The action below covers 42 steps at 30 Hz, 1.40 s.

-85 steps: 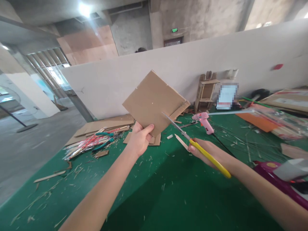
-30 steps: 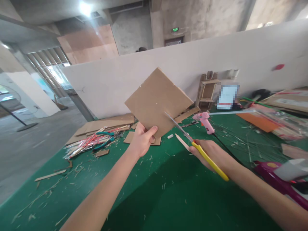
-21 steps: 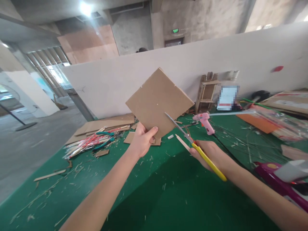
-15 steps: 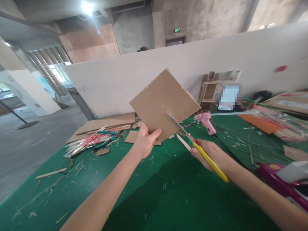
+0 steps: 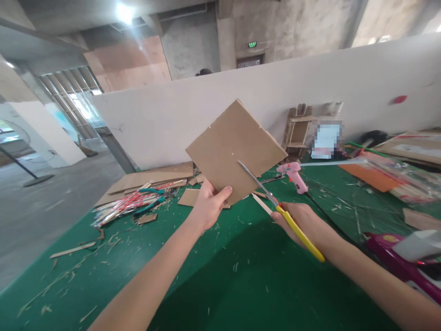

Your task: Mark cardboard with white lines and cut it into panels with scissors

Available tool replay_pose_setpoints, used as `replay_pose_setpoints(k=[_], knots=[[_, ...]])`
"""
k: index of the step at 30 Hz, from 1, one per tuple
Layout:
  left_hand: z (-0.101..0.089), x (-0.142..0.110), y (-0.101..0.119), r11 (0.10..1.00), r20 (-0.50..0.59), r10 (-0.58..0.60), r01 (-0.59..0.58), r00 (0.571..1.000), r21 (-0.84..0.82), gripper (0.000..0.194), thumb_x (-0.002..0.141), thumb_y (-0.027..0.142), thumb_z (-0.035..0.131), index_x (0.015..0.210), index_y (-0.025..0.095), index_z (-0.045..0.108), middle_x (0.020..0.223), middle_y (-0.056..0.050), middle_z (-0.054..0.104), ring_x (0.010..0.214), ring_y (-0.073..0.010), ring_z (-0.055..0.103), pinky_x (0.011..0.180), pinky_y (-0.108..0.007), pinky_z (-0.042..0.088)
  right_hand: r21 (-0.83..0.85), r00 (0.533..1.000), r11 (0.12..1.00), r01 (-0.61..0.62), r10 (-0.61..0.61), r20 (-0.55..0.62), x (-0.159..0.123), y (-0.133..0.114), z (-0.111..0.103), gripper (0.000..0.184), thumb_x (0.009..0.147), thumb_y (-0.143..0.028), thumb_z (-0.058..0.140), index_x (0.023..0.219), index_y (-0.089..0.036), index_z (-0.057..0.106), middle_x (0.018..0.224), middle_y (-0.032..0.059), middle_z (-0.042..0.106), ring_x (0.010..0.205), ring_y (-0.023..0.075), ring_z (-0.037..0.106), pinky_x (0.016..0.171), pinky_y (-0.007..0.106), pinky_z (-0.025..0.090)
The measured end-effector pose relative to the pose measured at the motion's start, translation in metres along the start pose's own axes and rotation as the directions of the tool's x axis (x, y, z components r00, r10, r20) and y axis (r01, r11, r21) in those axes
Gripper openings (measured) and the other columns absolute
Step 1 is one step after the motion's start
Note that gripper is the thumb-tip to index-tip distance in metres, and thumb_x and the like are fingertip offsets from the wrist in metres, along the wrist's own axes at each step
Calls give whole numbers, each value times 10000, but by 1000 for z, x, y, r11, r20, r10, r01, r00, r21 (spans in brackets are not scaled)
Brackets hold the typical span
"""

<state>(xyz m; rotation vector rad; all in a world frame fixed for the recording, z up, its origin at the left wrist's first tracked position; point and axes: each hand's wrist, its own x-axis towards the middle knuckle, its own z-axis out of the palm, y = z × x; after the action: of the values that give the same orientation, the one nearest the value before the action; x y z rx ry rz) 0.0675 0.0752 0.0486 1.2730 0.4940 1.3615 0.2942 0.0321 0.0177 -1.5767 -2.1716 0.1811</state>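
My left hand (image 5: 210,204) grips a square piece of cardboard (image 5: 230,142) by its lower corner, thumb on the near face. The board is held up with one corner on top; small notches mark its upper edges and a small pale dot sits near its middle. My right hand (image 5: 296,220) is closed around scissors with yellow handles (image 5: 303,236). Their blades (image 5: 257,181) reach up across the board's lower right edge, the tip showing over its near face. A pale wooden stick (image 5: 262,203) lies by my right fingertips; I cannot tell whether they touch it.
Bagged sticks (image 5: 120,204), teal-handled pliers (image 5: 151,202) and cardboard sheets (image 5: 148,178) lie on the left. A pink glue gun (image 5: 294,177) lies right of the board. Behind stand a small cardboard structure (image 5: 298,131) and a blurred screen (image 5: 326,140). A purple machine (image 5: 386,250) stands at right.
A narrow cardboard strip along the board's lower right edge has come off and dropped away. The board has shifted right. My right hand and the scissors have barely moved.
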Motion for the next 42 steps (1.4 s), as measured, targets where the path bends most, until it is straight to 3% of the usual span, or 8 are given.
replay_pose_setpoints(k=[6, 19, 28, 32, 37, 42], knots=[[1, -2, 1, 999, -9, -9, 9, 1000, 35, 634, 770, 219, 668, 1332, 251, 378, 1242, -92, 588, 1168, -278, 522, 976, -468, 424, -3, 998, 998, 67, -67, 3, -2, 1, 1, 357, 914, -494, 345, 710, -215, 438, 658, 52, 586, 608, 190, 567, 575, 281, 362], [8, -7, 5, 996, 35, 30, -33, 999, 88, 629, 802, 210, 633, 1358, 243, 339, 1272, -103, 553, 1182, -270, 507, 1003, -472, 392, -1, 1000, 1000, -12, 12, 9, -1, -4, -3, 412, 919, -501, 335, 659, -216, 480, 649, 61, 618, 615, 206, 601, 581, 286, 374], [3, -7, 4, 987, 39, 34, -40, 999, 155, 593, 812, 233, 627, 1340, 230, 357, 1288, -107, 541, 1191, -270, 499, 1007, -460, 394, 36, 998, 998, 55, -55, 3, -3, 0, -2, 362, 896, -495, 349, 680, -219, 440, 620, 42, 571, 558, 177, 538, 567, 284, 367], [5, -7, 3, 989, 48, 61, -67, 997, 134, 574, 812, 217, 626, 1327, 224, 373, 1289, -106, 543, 1196, -263, 497, 1018, -455, 383, 91, 995, 991, 96, -99, 32, -3, 3, -3, 374, 885, -512, 330, 749, -206, 498, 659, 49, 571, 578, 184, 545, 576, 291, 385], [11, -9, 2, 999, -7, 0, 0, 1000, 45, 607, 780, 238, 656, 1317, 240, 373, 1279, -104, 552, 1204, -282, 492, 992, -467, 406, 160, 981, 971, 179, -189, 52, -3, 0, -7, 347, 896, -467, 305, 792, -198, 499, 718, 52, 564, 602, 176, 530, 572, 290, 398], [11, -10, 5, 991, -1, 9, -9, 1000, 135, 611, 798, 254, 641, 1333, 237, 347, 1262, -114, 559, 1166, -292, 518, 958, -488, 423, 140, 989, 979, 146, -147, -2, -1, -8, -8, 340, 919, -425, 302, 718, -203, 461, 689, 42, 551, 592, 165, 512, 595, 295, 402]])
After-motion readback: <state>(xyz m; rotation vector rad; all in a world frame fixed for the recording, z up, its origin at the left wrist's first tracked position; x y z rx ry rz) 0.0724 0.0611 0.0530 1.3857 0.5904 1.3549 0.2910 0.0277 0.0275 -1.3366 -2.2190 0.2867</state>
